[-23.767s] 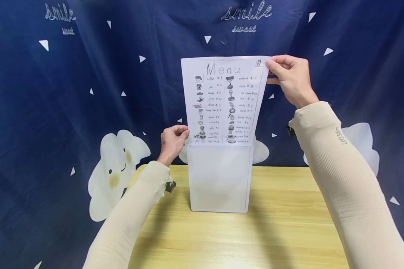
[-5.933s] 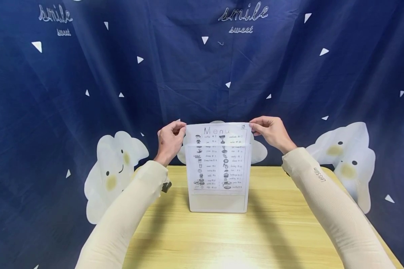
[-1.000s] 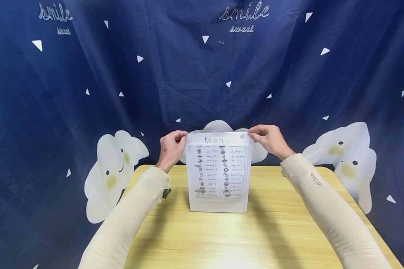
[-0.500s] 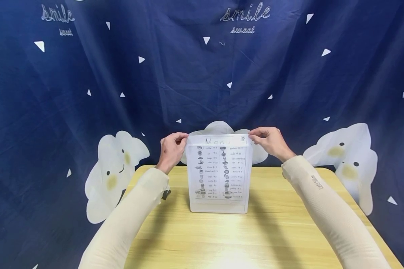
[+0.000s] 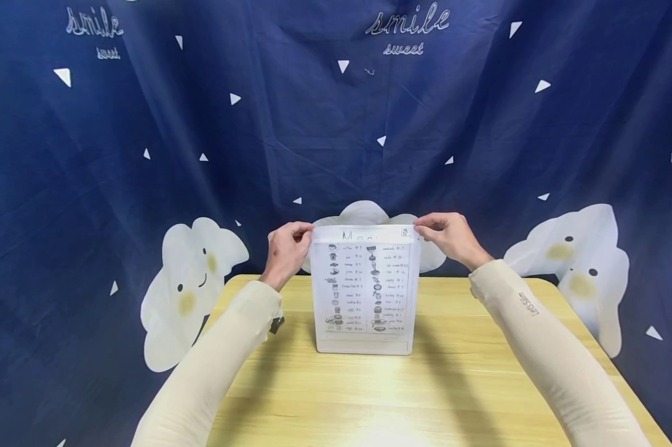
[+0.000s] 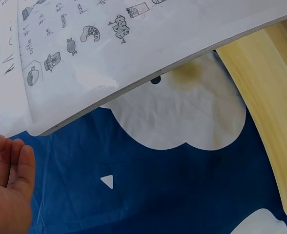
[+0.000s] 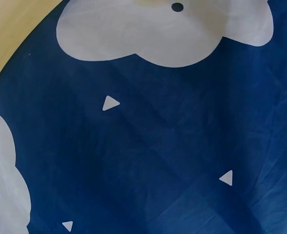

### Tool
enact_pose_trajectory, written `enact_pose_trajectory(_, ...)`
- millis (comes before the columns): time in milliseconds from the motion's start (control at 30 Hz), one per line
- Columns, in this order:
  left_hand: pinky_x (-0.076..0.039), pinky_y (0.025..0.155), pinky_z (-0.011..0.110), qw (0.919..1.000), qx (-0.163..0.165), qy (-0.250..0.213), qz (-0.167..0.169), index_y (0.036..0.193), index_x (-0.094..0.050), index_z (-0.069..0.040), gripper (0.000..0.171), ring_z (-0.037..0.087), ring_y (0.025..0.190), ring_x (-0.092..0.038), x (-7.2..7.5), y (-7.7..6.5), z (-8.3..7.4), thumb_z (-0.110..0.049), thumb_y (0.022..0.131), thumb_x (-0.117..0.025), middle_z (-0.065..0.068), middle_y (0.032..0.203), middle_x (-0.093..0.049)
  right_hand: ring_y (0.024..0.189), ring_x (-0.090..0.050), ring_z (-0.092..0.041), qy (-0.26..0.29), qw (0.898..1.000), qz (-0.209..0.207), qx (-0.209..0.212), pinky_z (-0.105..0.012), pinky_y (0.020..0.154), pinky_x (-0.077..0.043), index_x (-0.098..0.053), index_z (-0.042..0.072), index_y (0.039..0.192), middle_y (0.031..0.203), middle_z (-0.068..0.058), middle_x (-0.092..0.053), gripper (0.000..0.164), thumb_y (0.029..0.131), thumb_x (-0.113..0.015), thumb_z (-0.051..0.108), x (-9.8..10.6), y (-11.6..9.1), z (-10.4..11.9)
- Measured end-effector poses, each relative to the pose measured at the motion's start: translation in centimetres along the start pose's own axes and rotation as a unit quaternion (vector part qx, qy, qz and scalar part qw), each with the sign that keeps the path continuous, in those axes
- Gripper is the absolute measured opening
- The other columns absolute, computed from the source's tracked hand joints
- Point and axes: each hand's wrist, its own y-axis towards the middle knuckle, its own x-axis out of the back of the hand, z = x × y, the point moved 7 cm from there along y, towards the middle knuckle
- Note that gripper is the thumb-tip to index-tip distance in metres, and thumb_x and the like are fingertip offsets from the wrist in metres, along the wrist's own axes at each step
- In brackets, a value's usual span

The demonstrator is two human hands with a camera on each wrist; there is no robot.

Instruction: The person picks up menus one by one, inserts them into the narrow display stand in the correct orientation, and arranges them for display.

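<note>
A white paper menu (image 5: 363, 279) with handwritten items and small drawings is mostly inside a clear upright sign holder (image 5: 364, 345) on the table. Only a strip across its top, with part of the "Menu" heading, shows above the holder's rim. My left hand (image 5: 284, 253) pinches the sheet's top left corner between thumb and fingers. At the top right corner my right hand (image 5: 451, 238) pinches it the same way. The left wrist view shows the fingertips of the left hand (image 6: 11, 183) at the paper's corner, beside the holder's edge (image 6: 153, 78). The right wrist view barely catches that hand.
The holder stands toward the back of a light wooden table (image 5: 364, 397) with rounded corners. Behind it hangs a dark blue curtain (image 5: 313, 124) printed with clouds, white triangles and lettering.
Earlier, most of the menu stood above the holder, my right hand high at its top corner and my left lower. Both hands now grip the top corners, and the sheet has slid down inside.
</note>
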Motion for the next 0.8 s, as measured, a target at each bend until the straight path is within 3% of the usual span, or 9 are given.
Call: enact_pose_trajectory(800, -0.056, 0.075, 0.036, 0.9999, -0.004, 0.01, -0.006, 0.103, -0.077, -0.002, 0.016, 0.021, 0.085, -0.069, -0.14, -0.29, 0.18, -0.006, 0.094, -0.065, 0.011, 0.098, -0.072, 0.081, -0.067, -0.026, -0.009, 1.0, 0.003, 0.022, -0.031, 0.072, -0.05, -0.076, -0.001, 0.104, 0.101, -0.016, -0.073, 0.014, 0.094, -0.069, 0.007, -0.24, -0.24, -0.06)
